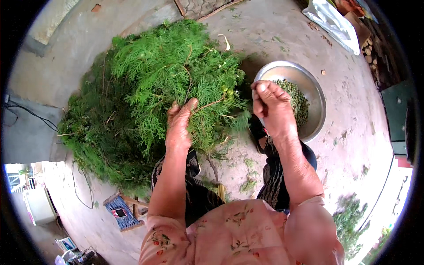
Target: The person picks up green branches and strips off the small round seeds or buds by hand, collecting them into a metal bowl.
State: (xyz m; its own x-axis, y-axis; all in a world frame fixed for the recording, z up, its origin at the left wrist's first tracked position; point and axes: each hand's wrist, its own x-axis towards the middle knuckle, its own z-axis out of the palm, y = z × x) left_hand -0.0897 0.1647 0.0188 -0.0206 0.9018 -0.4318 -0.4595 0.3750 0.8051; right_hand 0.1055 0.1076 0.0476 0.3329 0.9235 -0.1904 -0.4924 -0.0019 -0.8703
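Note:
Stems of a leafy green conifer branch [205,79], which looks like arborvitae, pass through my left hand [180,124], its thumb and fingers closed on them. The branch fans out over a large heap of cut conifer greenery [109,116] to the left. Over the left rim of a round metal basin [316,116], my right hand [273,106] is curled with the thumb against the fingers. Nothing shows in it, though its palm is hidden. Small green cones [299,106] lie in the basin, partly covered by this hand.
A small folding stool [121,213] with a blue woven seat stands at lower left, a small card-like item on it. Black cables [33,114] run by the left wall. White plastic bag [331,25] and stacked firewood [368,51] are at upper right. More greenery [349,218] lies at lower right.

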